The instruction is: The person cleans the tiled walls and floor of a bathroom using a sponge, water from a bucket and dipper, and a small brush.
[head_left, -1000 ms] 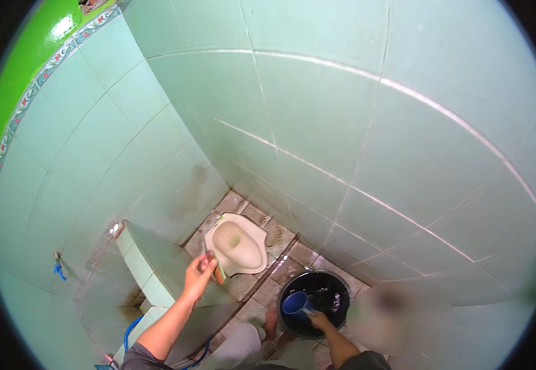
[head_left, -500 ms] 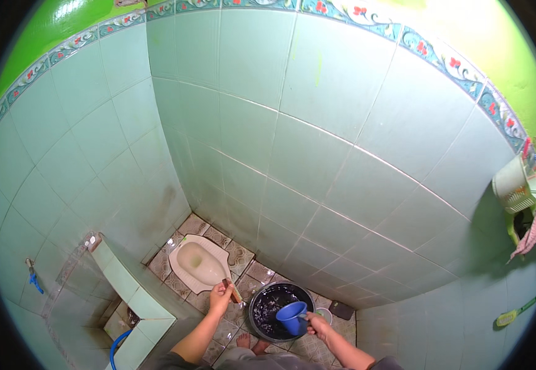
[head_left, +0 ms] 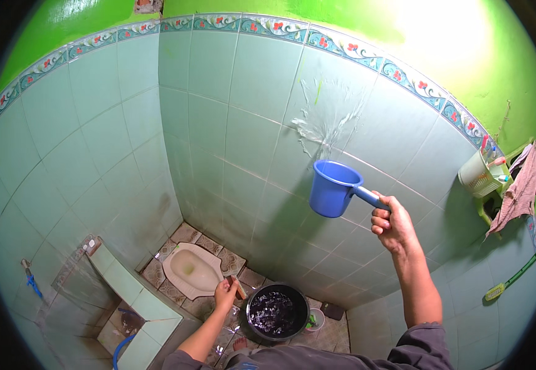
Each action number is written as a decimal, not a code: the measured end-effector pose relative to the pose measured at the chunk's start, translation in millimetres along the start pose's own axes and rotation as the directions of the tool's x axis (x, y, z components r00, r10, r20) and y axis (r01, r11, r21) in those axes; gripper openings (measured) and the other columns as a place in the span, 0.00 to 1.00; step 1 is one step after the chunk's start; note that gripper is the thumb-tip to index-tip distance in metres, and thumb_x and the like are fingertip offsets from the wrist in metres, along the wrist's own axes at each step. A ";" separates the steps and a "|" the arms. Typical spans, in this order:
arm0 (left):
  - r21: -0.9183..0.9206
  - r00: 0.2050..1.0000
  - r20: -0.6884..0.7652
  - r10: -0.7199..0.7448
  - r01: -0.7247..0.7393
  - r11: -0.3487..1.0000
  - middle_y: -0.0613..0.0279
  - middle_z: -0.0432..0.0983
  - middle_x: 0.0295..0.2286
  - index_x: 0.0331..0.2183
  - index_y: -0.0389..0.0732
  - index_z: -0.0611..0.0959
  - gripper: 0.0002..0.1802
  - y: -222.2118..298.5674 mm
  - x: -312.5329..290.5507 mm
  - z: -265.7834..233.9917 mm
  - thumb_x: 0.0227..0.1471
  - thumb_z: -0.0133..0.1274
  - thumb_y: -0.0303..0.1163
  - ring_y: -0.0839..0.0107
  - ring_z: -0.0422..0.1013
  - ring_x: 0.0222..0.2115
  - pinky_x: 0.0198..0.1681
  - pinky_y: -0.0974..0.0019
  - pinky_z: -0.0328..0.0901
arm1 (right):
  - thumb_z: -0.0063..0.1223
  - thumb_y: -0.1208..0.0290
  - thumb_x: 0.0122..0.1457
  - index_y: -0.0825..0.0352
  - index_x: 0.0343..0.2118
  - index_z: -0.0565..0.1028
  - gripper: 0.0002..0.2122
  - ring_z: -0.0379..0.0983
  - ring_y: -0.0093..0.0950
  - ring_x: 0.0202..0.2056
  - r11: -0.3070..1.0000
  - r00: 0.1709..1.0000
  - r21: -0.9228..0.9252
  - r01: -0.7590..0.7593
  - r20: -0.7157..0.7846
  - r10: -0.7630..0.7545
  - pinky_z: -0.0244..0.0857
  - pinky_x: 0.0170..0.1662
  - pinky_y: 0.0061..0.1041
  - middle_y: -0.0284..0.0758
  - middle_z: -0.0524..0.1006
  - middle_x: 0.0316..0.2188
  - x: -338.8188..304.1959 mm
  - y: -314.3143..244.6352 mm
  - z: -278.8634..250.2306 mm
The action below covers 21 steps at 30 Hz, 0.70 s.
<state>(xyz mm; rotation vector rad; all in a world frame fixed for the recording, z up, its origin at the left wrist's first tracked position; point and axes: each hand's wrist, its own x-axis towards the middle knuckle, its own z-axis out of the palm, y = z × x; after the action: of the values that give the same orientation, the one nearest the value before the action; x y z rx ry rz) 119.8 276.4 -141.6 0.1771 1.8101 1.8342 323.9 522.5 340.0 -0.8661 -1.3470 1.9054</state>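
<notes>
Right hand (head_left: pixel 393 227): closed round the handle (head_left: pixel 368 196) of the blue dipper (head_left: pixel 331 194)
Blue dipper: raised before the tiled wall (head_left: pixel 231 135), where water (head_left: pixel 328 128) splashes
Left hand (head_left: pixel 224 297): curled round a small brown block (head_left: pixel 239 289)
Black tub (head_left: pixel 277 285): on the floor, holding water, near the squat toilet (head_left: pixel 203 276)

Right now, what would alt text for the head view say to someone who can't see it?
A person's right hand holds a blue dipper by its handle while water splashes on a green tiled wall. The left hand grips a small brown object; below are a squat toilet and a black tub.
</notes>
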 end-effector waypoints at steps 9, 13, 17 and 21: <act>0.309 0.842 -0.052 0.537 -0.498 0.810 0.56 0.73 0.37 0.47 0.32 0.76 0.29 129.7 5.2 48.0 0.49 0.63 0.40 0.68 0.72 0.39 0.42 0.66 0.68 | 0.43 0.64 0.63 0.65 0.59 0.61 0.23 0.53 0.17 0.14 0.989 0.988 -0.010 -0.150 -0.046 0.149 0.56 0.17 0.22 0.24 0.56 0.16 12.3 103.9 -97.1; 0.392 0.653 -0.003 0.758 -0.696 0.601 0.52 0.70 0.40 0.50 0.33 0.74 0.32 231.6 26.2 107.8 0.49 0.63 0.41 0.62 0.71 0.40 0.42 0.64 0.67 | 0.40 0.68 0.63 0.67 0.61 0.59 0.23 0.55 0.18 0.13 0.976 0.975 -0.066 -0.208 -0.095 0.202 0.58 0.14 0.23 0.26 0.59 0.16 7.6 174.0 -166.3; 0.380 0.434 0.014 0.901 -0.836 0.397 0.52 0.70 0.42 0.52 0.36 0.73 0.31 336.2 43.3 188.2 0.50 0.62 0.40 0.59 0.69 0.43 0.46 0.62 0.66 | 0.39 0.70 0.62 0.66 0.62 0.58 0.24 0.54 0.19 0.13 0.958 0.956 -0.085 -0.275 -0.130 0.263 0.57 0.14 0.24 0.27 0.59 0.16 -5.1 216.9 -216.8; 0.543 0.234 -0.016 0.972 -0.814 0.205 0.53 0.70 0.43 0.53 0.37 0.72 0.31 413.7 68.3 248.3 0.50 0.61 0.40 0.56 0.67 0.45 0.48 0.60 0.65 | 0.40 0.71 0.60 0.65 0.62 0.58 0.25 0.53 0.19 0.13 0.945 0.944 -0.048 -0.322 -0.093 0.317 0.57 0.14 0.24 0.27 0.58 0.16 -13.0 230.7 -245.7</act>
<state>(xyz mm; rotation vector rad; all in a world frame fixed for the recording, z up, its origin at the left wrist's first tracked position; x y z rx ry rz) 58.1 552.1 255.5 1.5566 2.7050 2.2009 500.3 580.9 58.6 -1.2474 -1.2823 2.0483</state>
